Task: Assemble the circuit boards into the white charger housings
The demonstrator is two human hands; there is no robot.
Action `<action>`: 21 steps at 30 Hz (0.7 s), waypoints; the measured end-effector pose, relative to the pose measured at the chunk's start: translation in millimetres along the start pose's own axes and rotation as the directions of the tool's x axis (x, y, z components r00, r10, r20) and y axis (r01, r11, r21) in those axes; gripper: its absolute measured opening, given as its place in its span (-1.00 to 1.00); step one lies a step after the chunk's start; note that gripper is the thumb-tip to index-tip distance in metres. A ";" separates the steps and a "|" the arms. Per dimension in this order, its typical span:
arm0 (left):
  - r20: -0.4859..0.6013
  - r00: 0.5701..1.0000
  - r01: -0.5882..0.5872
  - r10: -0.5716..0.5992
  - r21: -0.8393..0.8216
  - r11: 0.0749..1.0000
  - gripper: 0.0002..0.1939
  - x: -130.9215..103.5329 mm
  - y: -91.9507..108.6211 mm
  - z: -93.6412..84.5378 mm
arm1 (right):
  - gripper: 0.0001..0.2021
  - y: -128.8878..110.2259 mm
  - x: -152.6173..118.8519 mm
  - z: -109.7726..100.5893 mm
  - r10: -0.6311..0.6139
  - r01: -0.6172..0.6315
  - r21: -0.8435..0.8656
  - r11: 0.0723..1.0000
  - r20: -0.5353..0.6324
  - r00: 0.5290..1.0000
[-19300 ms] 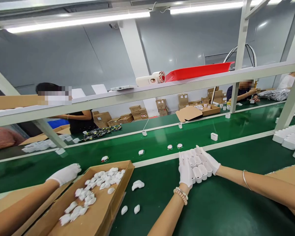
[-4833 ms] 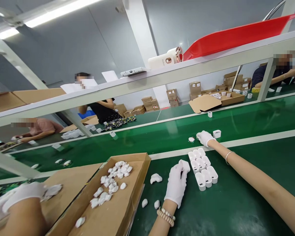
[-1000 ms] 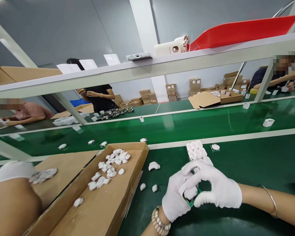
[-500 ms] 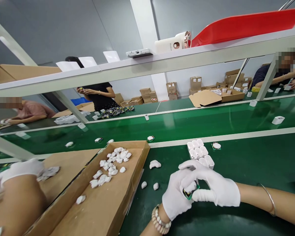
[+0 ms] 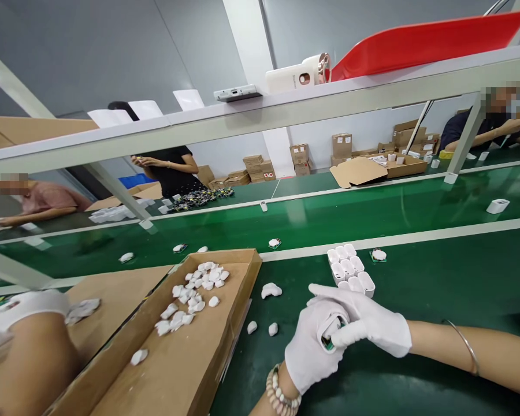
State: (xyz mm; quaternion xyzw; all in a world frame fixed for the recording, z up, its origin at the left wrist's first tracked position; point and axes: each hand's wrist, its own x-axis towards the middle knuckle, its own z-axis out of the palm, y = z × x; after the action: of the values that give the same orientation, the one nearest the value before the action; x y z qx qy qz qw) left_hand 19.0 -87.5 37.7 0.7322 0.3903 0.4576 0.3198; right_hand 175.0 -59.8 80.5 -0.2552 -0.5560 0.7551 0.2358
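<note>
My left hand (image 5: 309, 349), in a white glove, is closed around a small white plastic housing (image 5: 323, 334), mostly hidden by the fingers. A small green circuit board (image 5: 328, 344) with a white lump on it sits in the housing's open end, partly covered. My right hand (image 5: 370, 316), also gloved, reaches over from the right, with its thumb against the board and its fingers over the housing. Just beyond my hands stands a block of white open housings (image 5: 347, 267). Another circuit board with a white lump (image 5: 378, 255) lies behind them on the green table (image 5: 442, 289).
Left of my hands stands a cardboard tray (image 5: 186, 370) with white lumps (image 5: 208, 276). More white lumps (image 5: 271, 290) lie beside it. A green conveyor (image 5: 303, 216) carries several boards. A co-worker's gloved arm (image 5: 34, 352) is at far left. An overhead shelf (image 5: 242, 124) crosses above.
The circuit board has gone deeper into the housing in my left hand, with less green showing. My right thumb has moved closer in. Boards on the conveyor have shifted right.
</note>
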 end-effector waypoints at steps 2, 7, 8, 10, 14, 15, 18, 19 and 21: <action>-0.001 1.000 0.028 -0.028 -0.002 1.000 -0.86 -2.7 -0.9 1.3 | -0.13 0.1 0.5 1.5 -0.022 0.023 0.013 1.000 -0.008 1.000; -0.071 0.994 0.088 -0.087 0.008 0.996 -0.92 -11.8 -3.2 0.2 | -0.20 -0.1 -0.3 -1.5 0.001 -0.001 -0.027 1.000 0.026 1.000; -0.086 0.992 0.093 -0.092 0.013 0.996 -0.92 -12.7 -3.8 0.0 | -0.21 0.0 -0.2 -2.6 0.003 -0.002 -0.030 1.000 0.037 0.999; -0.065 0.994 0.089 -0.088 0.018 0.996 -0.92 -12.6 -5.2 1.0 | -0.25 0.7 0.4 -3.8 0.012 -0.012 -0.011 1.000 0.047 0.999; 0.053 0.998 0.042 -0.043 0.021 0.999 -0.86 -8.8 -8.3 6.3 | -0.28 5.0 1.2 0.9 0.073 -0.074 0.102 0.992 0.015 0.997; 0.065 0.998 0.027 -0.028 0.024 0.999 -0.87 -8.2 -8.5 7.3 | -0.30 6.6 0.9 3.4 0.079 -0.078 0.133 0.988 -0.002 0.997; 0.070 0.997 -0.020 0.017 0.044 0.999 -0.88 -8.5 -6.0 7.3 | -0.32 11.2 -0.4 10.6 0.089 -0.078 0.195 0.978 -0.046 0.995; 0.057 0.998 -0.013 0.011 0.038 0.999 -0.88 -8.8 -4.3 6.3 | -0.31 12.3 -0.6 11.9 0.085 -0.073 0.199 0.977 -0.052 0.995; 0.024 0.999 0.041 -0.041 0.010 0.999 -0.88 -9.1 -1.1 3.2 | -0.28 12.4 -0.3 11.1 0.076 -0.068 0.167 0.984 -0.041 0.996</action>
State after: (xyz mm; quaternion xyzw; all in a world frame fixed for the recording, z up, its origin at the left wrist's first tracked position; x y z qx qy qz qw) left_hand 19.2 -95.1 31.7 0.7310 0.4035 0.4402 0.3303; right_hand 167.2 -71.3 71.5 -0.2725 -0.4759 0.8005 0.2418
